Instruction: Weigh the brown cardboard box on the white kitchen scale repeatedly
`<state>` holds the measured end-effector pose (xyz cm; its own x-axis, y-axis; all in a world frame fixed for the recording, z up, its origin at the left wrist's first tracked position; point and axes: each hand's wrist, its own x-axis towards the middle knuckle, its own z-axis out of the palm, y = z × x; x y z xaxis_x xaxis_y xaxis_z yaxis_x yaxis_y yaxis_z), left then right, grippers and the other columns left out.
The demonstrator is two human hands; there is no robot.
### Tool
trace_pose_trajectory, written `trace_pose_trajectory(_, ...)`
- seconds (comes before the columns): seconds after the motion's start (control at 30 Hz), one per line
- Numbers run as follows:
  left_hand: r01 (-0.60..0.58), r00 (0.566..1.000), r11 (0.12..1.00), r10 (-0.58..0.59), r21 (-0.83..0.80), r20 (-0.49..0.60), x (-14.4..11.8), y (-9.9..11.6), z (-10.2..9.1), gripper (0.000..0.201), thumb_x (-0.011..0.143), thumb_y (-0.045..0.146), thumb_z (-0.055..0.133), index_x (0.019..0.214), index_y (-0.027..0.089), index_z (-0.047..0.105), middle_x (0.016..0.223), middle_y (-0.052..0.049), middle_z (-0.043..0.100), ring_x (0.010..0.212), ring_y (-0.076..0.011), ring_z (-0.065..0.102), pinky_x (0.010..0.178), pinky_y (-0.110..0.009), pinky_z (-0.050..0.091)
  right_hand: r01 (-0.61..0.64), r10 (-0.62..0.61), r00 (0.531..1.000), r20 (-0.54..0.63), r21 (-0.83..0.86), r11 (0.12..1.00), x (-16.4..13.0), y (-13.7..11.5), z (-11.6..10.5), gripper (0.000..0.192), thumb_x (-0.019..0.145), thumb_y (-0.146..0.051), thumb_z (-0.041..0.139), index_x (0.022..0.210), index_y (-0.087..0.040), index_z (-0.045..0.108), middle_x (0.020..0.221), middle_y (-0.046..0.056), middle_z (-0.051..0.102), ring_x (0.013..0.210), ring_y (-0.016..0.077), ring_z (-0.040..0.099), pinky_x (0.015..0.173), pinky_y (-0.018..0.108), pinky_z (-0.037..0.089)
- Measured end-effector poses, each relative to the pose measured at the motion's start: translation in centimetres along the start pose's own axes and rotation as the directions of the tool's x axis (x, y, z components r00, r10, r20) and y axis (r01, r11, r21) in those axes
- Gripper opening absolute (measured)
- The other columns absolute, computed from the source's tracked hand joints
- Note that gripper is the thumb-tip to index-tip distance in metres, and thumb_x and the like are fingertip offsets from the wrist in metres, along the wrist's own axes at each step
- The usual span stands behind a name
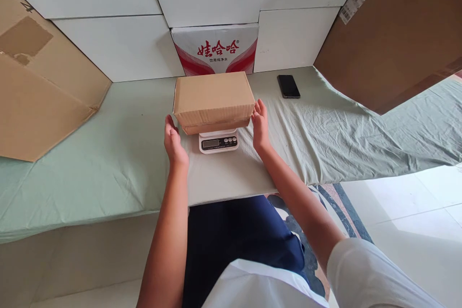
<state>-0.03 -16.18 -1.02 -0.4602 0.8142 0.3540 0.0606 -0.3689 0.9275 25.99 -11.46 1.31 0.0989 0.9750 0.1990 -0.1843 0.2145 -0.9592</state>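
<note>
Box (213, 98) on scale (218, 141) | left hand (174, 140), right hand (260, 125) open, flanking edges, empty

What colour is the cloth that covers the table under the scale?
The cloth is pale green and plain, without pattern. The head view shows it best.

We see a brown box (213, 98), white scale (218, 141), black phone (288, 86), pale green cloth (90, 163), and a red-and-white carton (215, 49).
</note>
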Motion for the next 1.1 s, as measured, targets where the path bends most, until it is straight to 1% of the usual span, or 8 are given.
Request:
trace_pose_trajectory(0.17,-0.006,1.0,0.999,0.006,0.042,0.001,0.1,-0.2,0.0,0.079,0.097,0.07,0.041,0.16,0.023,0.04,0.174,-0.01,0.031,0.164,-0.0234,0.024,0.134,-0.037,0.025,0.009,-0.008,1.0,0.027,-0.008,1.0,0.3,0.6,-0.2,0.077,0.088,-0.065,0.05,0.155,-0.034,0.028,0.173,0.005,0.031,0.162,0.028,0.03,0.133,0.061,0.025)
trace_pose_trajectory(0.27,0.01,1.0,0.999,-0.01,0.049,0.004,0.1,-0.2,0.0,0.081,0.096,0.071,0.04,0.161,0.022,0.039,0.173,-0.012,0.032,0.163,-0.0244,0.026,0.133,-0.038,0.027,0.014,-0.013,0.999,0.031,-0.023,1.0,0.5,1.0,-0.3,0.074,0.089,-0.065,0.049,0.154,-0.034,0.029,0.172,0.005,0.033,0.161,0.0281,0.031,0.132,0.062,0.026)
trace_pose_trajectory(0.37,0.017,1.0,0.999,-0.017,0.037,0.003,0.0,-0.1,0.1,0.082,0.095,0.072,0.041,0.16,0.022,0.04,0.173,-0.013,0.033,0.162,-0.0257,0.028,0.133,-0.04,0.027,0.011,-0.01,1.0,0.024,-0.023,1.0,0.7,1.2,-0.4,0.076,0.088,-0.066,0.049,0.154,-0.032,0.029,0.171,0.006,0.034,0.161,0.0278,0.032,0.132,0.06,0.028)
trace_pose_trajectory(0.5,0.017,1.0,1.0,-0.017,-0.001,0.004,0.0,0.0,0.2,0.082,0.094,0.071,0.045,0.159,0.021,0.042,0.173,-0.014,0.033,0.163,-0.0266,0.027,0.133,-0.041,0.026,0.022,-0.02,0.999,0.034,-0.051,0.998,0.8,1.4,-0.5,0.076,0.09,-0.066,0.046,0.155,-0.031,0.028,0.172,0.006,0.033,0.161,0.0273,0.032,0.132,0.058,0.029)
trace_pose_trajectory(0.63,0.036,0.999,0.999,-0.036,0.007,0.037,0.2,-0.1,0.1,0.088,0.091,0.076,0.045,0.16,0.022,0.039,0.173,-0.014,0.032,0.163,-0.0264,0.027,0.133,-0.041,0.026,0.025,-0.024,0.999,0.038,-0.035,0.999,0.9,1.5,-0.5,0.073,0.09,-0.065,0.048,0.153,-0.032,0.031,0.17,0.006,0.036,0.16,0.0267,0.034,0.132,0.059,0.029)
trace_pose_trajectory(0.73,0.048,0.997,0.999,-0.048,0.004,0.058,0.3,-0.1,0.0,0.096,0.089,0.079,0.047,0.162,0.018,0.036,0.173,-0.017,0.031,0.163,-0.0265,0.027,0.133,-0.04,0.027,0.022,-0.022,0.999,0.034,-0.017,1.0,0.9,1.3,-0.5,0.071,0.09,-0.064,0.049,0.151,-0.032,0.034,0.168,0.006,0.039,0.159,0.027,0.035,0.132,0.06,0.028)
trace_pose_trajectory(0.83,0.057,0.998,0.998,-0.056,-0.022,0.039,0.3,0.1,0.2,0.102,0.086,0.08,0.05,0.161,0.012,0.035,0.172,-0.02,0.03,0.163,-0.0282,0.027,0.133,-0.04,0.027,0.027,-0.026,0.999,0.031,-0.009,1.0,0.7,1.0,-0.4,0.068,0.09,-0.063,0.049,0.15,-0.032,0.036,0.167,0.005,0.041,0.158,0.0277,0.037,0.132,0.061,0.028)
trace_pose_trajectory(1.1,0.074,0.997,0.997,-0.073,-0.026,0.035,0.0,0.7,0.4,0.099,0.085,0.08,0.051,0.16,0.017,0.039,0.172,-0.016,0.033,0.162,-0.0278,0.03,0.132,-0.039,0.027,0.025,-0.026,0.999,0.037,0.033,0.999,0.4,0.4,-0.2,0.052,0.092,-0.056,0.05,0.141,-0.039,0.049,0.16,-0.005,0.05,0.158,0.0273,0.037,0.134,0.06,0.027)
